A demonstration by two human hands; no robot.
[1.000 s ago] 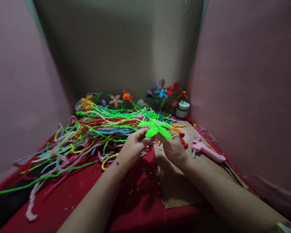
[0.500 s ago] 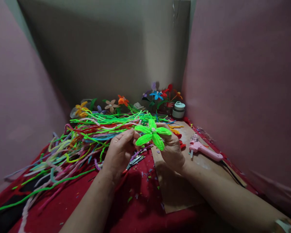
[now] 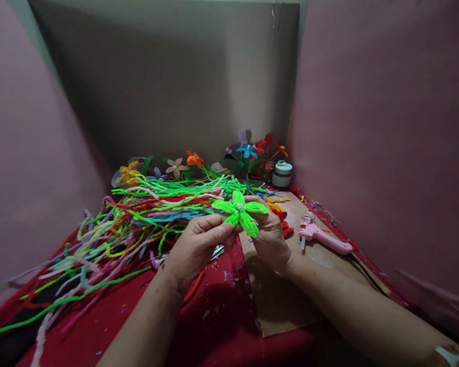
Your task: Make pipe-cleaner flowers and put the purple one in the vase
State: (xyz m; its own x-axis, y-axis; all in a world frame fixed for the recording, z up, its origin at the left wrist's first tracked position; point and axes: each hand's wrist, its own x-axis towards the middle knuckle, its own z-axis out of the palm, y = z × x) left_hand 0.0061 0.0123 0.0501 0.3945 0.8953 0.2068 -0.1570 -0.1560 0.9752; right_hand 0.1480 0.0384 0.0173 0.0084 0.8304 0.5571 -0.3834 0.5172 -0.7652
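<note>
Centrally, a bright green five-petalled flower of fuzzy craft stem with a whitish centre (image 3: 239, 207) is held above the bench, its face toward the camera. The left hand (image 3: 199, 242) reaches it from the lower left; its grip is pressed together, thumb and fingers pinching the lower left petal. The right hand (image 3: 272, 242) supports the flower from behind and to the right, with its grip closed and the fingers curled; the exact part clasped is hidden by the petals.

Below the hands, a dark red cloth (image 3: 222, 318) covers the bench and carries small coloured scraps. A pair of metal-bladed scissors (image 3: 218, 252) lies partly concealed behind the left hand. To the left and beyond, a large loose heap of multicoloured fuzzy stems (image 3: 164, 199) spreads across the cloth. Under the right forearm lies a flat brown cardboard sheet (image 3: 277, 303). A pink glue gun with a metal nozzle (image 3: 325, 239) rests upon it, its black cord (image 3: 369, 273) trailing toward the near edge.

At the rear stand an orange fuzzy flower (image 3: 194, 159), a beige fuzzy flower (image 3: 176, 167) and a pale teal lidded container (image 3: 282, 177).
</note>
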